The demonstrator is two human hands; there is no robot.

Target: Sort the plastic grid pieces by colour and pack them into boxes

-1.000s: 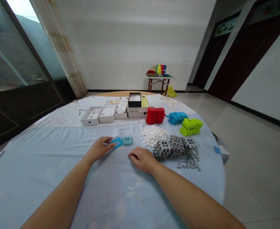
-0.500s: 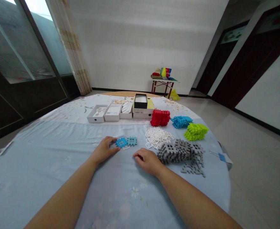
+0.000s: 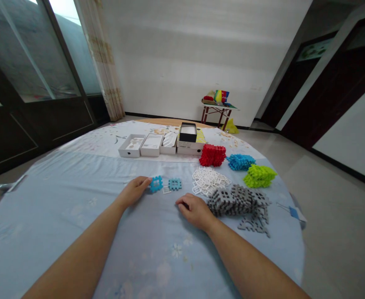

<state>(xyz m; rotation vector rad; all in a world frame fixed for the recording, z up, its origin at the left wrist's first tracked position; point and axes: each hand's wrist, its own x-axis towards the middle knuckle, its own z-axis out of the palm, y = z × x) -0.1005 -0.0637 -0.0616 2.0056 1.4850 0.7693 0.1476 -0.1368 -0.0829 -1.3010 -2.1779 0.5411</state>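
My left hand [image 3: 135,191] pinches the left edge of a bright blue square interlocking building tile [image 3: 156,184], which has notched edges and window-like openings. Beside it on the tablecloth lies a paler blue-green tile [image 3: 174,184] of the same kind. A small white window frame piece [image 3: 166,189] lies between the two tiles, close to both. My right hand [image 3: 193,208] rests on the cloth with its fingers curled in, and nothing shows in it. Just to its right stands a stack of grey tiles [image 3: 229,201]. A pile of white frame pieces [image 3: 210,181] spreads behind it.
Red tiles [image 3: 212,155], blue tiles [image 3: 241,162] and lime green tiles [image 3: 259,176] are stacked at the right. Open white boxes [image 3: 152,145] and a black box [image 3: 188,132] stand in a row at the back. The round table's edge curves along the right.
My left hand has drawn the bright blue tile leftward, away from the paler one, and the white frame shows more fully. My right hand stays in place. The view has tilted slightly.
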